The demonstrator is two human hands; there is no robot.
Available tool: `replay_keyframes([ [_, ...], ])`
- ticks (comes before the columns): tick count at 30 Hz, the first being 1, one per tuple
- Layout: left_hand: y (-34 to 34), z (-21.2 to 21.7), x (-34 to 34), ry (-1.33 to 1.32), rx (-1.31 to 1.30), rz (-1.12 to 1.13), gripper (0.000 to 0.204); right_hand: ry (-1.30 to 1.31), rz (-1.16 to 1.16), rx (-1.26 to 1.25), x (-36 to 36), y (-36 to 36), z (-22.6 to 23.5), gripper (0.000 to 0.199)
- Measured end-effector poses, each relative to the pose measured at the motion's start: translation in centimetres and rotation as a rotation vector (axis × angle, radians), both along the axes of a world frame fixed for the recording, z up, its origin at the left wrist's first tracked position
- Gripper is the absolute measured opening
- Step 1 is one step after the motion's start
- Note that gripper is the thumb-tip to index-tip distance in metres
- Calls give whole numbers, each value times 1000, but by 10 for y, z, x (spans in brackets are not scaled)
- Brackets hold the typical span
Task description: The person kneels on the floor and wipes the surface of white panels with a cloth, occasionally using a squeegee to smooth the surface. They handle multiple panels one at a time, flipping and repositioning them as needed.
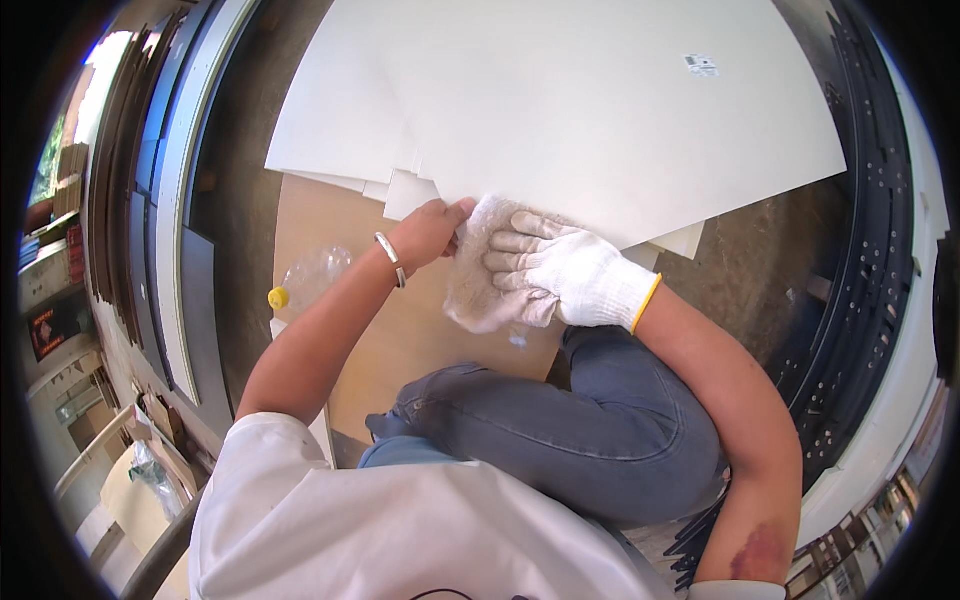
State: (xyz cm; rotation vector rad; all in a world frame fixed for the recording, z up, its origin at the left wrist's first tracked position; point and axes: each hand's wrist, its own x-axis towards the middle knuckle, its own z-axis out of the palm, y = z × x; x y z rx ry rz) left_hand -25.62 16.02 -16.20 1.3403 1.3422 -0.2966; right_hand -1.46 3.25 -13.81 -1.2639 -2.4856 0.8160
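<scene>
White panel [600, 110], biggest item: lies flat across the far side, near edge reaching in front of the person, other sheets showing under its rim at odd angles. Low placing probably keeps it reachable from a seated position.

Brown board [400, 330] next: nearer the person, partly under the panel; likely serves as a support or a barrier from the floor.

Folded leg [560, 415] tucked close to the board, presumably to bring the torso over the work.

Right hand [560, 265]: in a white knit glove with yellow cuff trim, palm down, fingers a little spread, flat on the cloth. Flat palm would spread pressure evenly.

Pale fluffy cloth [470, 280]: bunched under that glove, over the board, upper end seeming to lap the panel's near edge.

Left hand [430, 232]: bare, fingers bent at the cloth's upper left side; can't tell if pinching cloth or panel edge. Perhaps steadying.

Clear bottle [320, 272], yellow cap, on its side at the board's left, well apart from the cloth, maybe parked out of the way.

Smallest: pale bracelet [392, 258] on left wrist; label [701, 65] on panel's far right.
</scene>
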Motion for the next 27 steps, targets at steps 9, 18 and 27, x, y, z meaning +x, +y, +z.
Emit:
replay_keyframes([
  [9, -6, -9, -2, -55, 15, 94, 63, -62, -256, -181, 35, -3, 12, 48],
  [18, 1, -17, -10, -83, -32, 160, 57, -95, -141, 20, 32, -3, 5, 48],
  [27, -7, -7, -5, -14, 21, 269, 58, -112, 50, 40, 10, -1, -32, 44],
])
